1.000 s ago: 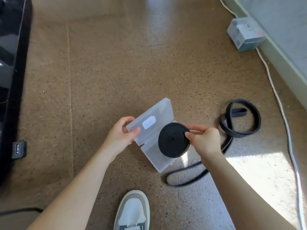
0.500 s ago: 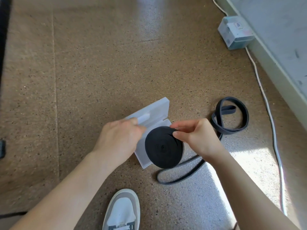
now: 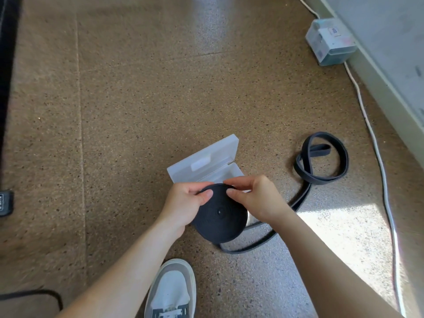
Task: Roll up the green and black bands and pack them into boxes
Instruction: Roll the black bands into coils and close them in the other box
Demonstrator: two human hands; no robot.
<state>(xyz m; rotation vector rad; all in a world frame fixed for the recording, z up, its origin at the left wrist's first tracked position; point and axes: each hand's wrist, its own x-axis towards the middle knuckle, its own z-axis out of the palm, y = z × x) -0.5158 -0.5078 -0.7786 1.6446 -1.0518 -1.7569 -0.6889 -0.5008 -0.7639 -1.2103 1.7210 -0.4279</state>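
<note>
A black band, wound into a flat round roll (image 3: 221, 216), is held above the floor between both hands. My left hand (image 3: 183, 205) grips its left edge with the thumb on its face. My right hand (image 3: 254, 198) pinches its upper right edge. The loose tail (image 3: 321, 166) of the black band trails from under the roll and lies in loops on the floor to the right. A clear plastic box (image 3: 206, 161) with its lid open stands on the floor just behind the roll. No green band is in view.
A white cable (image 3: 376, 154) runs along the grey wall on the right, past a small clear box (image 3: 330, 42) by the baseboard. My shoe (image 3: 171, 292) is at the bottom centre. A dark object (image 3: 6, 65) edges the far left, and a black cord (image 3: 32, 294) lies at the bottom left.
My left hand let go of the clear box and took hold of the roll's left edge. The box now stands on the floor behind the roll.
</note>
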